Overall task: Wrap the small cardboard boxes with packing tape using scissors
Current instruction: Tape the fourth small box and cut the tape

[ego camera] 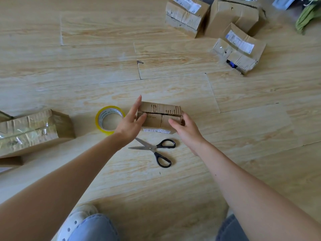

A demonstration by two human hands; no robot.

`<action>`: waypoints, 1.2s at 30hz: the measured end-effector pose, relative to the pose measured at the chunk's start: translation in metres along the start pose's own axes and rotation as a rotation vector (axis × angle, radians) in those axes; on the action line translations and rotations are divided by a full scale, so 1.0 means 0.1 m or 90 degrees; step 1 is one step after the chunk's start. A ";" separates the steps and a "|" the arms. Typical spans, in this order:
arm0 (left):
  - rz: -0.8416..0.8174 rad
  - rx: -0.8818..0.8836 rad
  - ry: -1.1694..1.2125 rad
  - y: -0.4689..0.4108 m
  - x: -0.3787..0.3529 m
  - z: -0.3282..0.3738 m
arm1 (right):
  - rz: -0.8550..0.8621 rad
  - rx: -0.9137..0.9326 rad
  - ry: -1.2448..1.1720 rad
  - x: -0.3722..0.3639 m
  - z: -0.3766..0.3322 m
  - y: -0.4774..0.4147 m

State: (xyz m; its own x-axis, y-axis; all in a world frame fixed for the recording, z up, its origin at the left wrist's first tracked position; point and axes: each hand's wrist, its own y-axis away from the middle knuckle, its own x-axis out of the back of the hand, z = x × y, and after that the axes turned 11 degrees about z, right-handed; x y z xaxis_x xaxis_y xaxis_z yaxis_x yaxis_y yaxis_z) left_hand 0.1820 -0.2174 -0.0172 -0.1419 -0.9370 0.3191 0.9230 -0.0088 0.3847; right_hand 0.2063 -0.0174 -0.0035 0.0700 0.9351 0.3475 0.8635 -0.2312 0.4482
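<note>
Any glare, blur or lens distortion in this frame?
Head view: wide-angle distortion bows the floor planks near the edges; glare streaks the taped box at left; the far boxes look slightly soft; centre box, scissors and tape roll are sharp.

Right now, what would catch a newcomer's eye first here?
The left hand and right hand hold a torn box on the floor. A yellow tape roll lies just left of it, open black scissors lie nearer the person, and more boxes wait far right.
</note>
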 end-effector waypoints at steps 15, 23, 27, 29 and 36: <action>0.085 -0.037 -0.073 -0.19 -0.10 -0.12 | 0.048 0.017 0.016 -0.16 0.11 -0.14; 0.080 -0.038 -0.074 -0.19 -0.09 -0.15 | 0.100 0.026 0.000 -0.20 0.06 -0.17; 0.068 -0.043 -0.077 -0.14 -0.04 -0.11 | 0.102 0.032 0.020 -0.16 0.00 -0.14; 0.071 -0.029 -0.070 -0.12 0.01 -0.10 | 0.108 0.045 0.045 -0.14 -0.04 -0.11; 0.216 -0.125 -0.272 -0.06 0.32 -0.30 | 0.180 0.208 0.223 -0.19 -0.11 0.05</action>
State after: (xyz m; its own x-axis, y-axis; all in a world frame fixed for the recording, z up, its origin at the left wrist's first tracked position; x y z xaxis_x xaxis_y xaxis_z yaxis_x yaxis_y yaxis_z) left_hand 0.1832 -0.2576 -0.0355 0.0792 -0.6754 0.7332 0.9853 0.1647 0.0453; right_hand 0.2042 -0.0391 0.0010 0.1994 0.6902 0.6956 0.9491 -0.3127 0.0381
